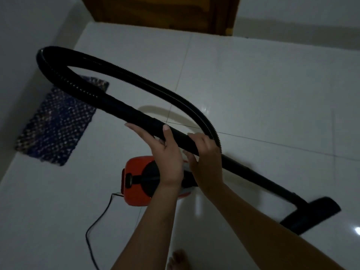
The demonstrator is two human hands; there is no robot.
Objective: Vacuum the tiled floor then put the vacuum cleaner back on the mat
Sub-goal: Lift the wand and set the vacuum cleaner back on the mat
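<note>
- The step in hand looks like the vacuuming itself: both hands hold the black wand (187,141), which slopes down to the right, and the head (311,215) sits at or just above the floor (272,84) near the right edge of the view; it is blurred, so contact is not certain.
- The left hand (165,158) cups the wand from below, thumb over the top, its long fingers stretched along the tube, not curled tight.
- The right hand (206,158) is just beside it, lower on the wand, fingers wrapped round it.
- The ribbed hose (136,78) loops high to the left and comes back down behind the right hand; where it meets the vacuum is hidden.
- The red vacuum (142,180) stands on bare tiles below the hands, its cord (97,221) trailing toward the bottom edge.
- The mat (58,125) lies against the left wall, well apart from the vacuum and with nothing on it, so the return is not yet done.
- Next, judging from this, the head needs to be pushed flat across the tiles, with the hose loop kept from pulling on the vacuum.
- Count: one vacuum, one hose, one wand, one head, one cord, one mat, two hands; one bare foot (178,260) shows at the bottom edge, and a wooden door (161,10) at the top.
</note>
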